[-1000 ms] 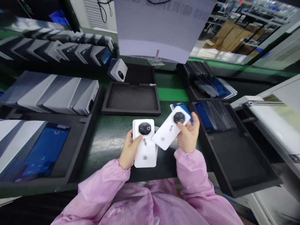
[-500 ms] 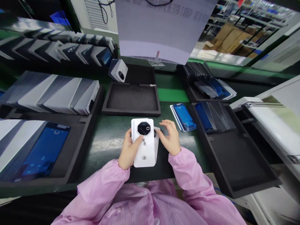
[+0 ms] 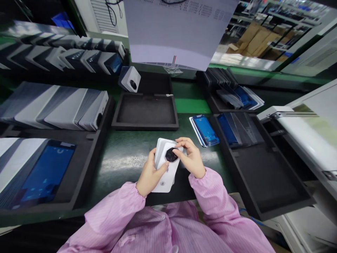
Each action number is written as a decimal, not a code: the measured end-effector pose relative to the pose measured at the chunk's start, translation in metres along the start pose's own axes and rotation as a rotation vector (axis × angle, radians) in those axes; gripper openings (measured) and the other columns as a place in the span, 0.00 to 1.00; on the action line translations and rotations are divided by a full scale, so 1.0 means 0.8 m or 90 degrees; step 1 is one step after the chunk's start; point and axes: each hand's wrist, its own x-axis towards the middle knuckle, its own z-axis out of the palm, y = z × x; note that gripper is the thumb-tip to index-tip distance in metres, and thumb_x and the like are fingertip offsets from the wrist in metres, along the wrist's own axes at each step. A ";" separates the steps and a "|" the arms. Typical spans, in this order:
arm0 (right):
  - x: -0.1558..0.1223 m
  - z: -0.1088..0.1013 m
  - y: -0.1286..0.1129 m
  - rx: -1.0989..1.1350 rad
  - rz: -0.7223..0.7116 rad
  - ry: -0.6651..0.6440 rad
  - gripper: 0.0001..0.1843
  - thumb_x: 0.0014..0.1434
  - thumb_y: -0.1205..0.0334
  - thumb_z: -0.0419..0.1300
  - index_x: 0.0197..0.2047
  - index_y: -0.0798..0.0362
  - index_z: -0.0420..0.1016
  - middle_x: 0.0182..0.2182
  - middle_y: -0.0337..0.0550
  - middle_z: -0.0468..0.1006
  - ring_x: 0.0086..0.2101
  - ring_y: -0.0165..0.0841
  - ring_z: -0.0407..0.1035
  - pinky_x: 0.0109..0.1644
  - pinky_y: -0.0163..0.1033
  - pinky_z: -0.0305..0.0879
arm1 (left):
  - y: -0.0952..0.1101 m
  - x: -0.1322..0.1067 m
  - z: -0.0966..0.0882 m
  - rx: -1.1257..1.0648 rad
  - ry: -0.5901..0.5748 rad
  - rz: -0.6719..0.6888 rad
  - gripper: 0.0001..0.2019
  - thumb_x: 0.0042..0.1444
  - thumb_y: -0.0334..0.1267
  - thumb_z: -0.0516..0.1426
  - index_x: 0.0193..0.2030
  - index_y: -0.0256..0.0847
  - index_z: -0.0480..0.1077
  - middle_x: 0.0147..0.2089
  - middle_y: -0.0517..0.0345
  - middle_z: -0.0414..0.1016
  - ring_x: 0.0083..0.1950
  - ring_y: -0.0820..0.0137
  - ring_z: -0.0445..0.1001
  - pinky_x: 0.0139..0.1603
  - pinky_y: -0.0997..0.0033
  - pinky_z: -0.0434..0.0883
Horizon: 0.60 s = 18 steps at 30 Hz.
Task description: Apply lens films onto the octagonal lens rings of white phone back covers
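Head view: both my hands on a small stack of white back covers over the green mat.

My left hand (image 3: 149, 174) is curled around the left edge of the white back covers (image 3: 166, 172), thumb pressed on the top one just below its dark round camera ring, so the stack sits tilted in front of my chest. My right hand (image 3: 191, 160) pinches the stack's upper right corner between thumb and forefinger, the other fingers loosely bent. Just beyond my right hand, blue-filmed panels (image 3: 204, 130) lie flat on the green mat (image 3: 123, 154). An empty black foam tray (image 3: 145, 111) sits farther back, with more white covers leaning in the left tray (image 3: 86, 154).
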 end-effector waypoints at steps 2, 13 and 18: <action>0.000 -0.002 -0.001 -0.012 -0.005 -0.009 0.03 0.55 0.63 0.63 0.32 0.52 0.72 0.43 0.47 0.72 0.46 0.39 0.69 0.53 0.50 0.65 | 0.000 0.000 0.000 0.007 0.003 -0.002 0.24 0.54 0.38 0.59 0.57 0.45 0.58 0.51 0.53 0.70 0.50 0.62 0.72 0.49 0.62 0.69; -0.002 -0.001 -0.009 -0.107 -0.393 -0.068 0.08 0.57 0.73 0.58 0.37 0.50 0.69 0.30 0.39 0.79 0.39 0.37 0.76 0.55 0.56 0.66 | 0.004 0.009 -0.002 -0.169 0.018 -0.103 0.25 0.52 0.41 0.61 0.55 0.43 0.59 0.51 0.51 0.71 0.49 0.63 0.73 0.48 0.62 0.70; -0.005 -0.003 -0.005 -0.038 -0.375 -0.033 0.22 0.54 0.76 0.59 0.50 0.47 0.66 0.34 0.40 0.81 0.36 0.36 0.78 0.54 0.56 0.69 | 0.008 0.008 -0.003 -0.215 0.033 -0.115 0.24 0.52 0.41 0.62 0.54 0.44 0.59 0.52 0.51 0.71 0.49 0.63 0.73 0.46 0.64 0.71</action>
